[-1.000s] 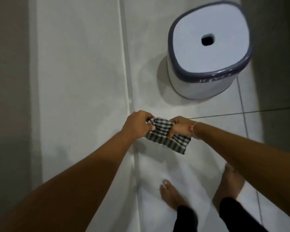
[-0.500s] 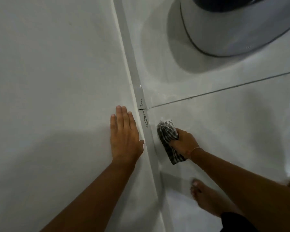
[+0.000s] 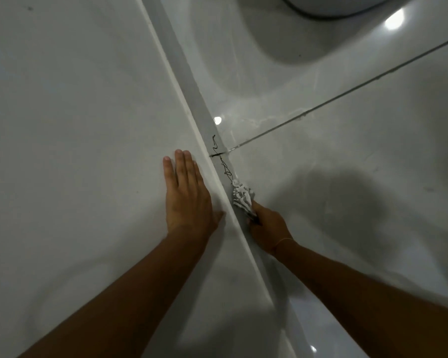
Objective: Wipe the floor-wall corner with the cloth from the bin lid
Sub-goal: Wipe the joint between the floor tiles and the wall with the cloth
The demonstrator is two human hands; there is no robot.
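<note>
The checked black-and-white cloth (image 3: 242,196) is bunched up and pressed against the grey skirting strip (image 3: 189,81) where the white wall meets the floor. My right hand (image 3: 268,228) grips the cloth from below, fingers closed around it. Black scribbled marks (image 3: 221,158) run along the strip just above the cloth's tip. My left hand (image 3: 186,196) lies flat on the wall, fingers together and stretched out, beside the strip and level with the cloth.
The bottom edge of the white bin (image 3: 329,6) shows at the top, standing on the glossy floor tiles (image 3: 347,177). A dark grout line (image 3: 347,90) crosses the floor to the corner. Ceiling lights reflect off the tiles.
The view has come closer to the corner. My right hand has pushed the cloth from the floor tile onto the skirting strip, up toward the black marks. My left hand stays flat on the wall.
</note>
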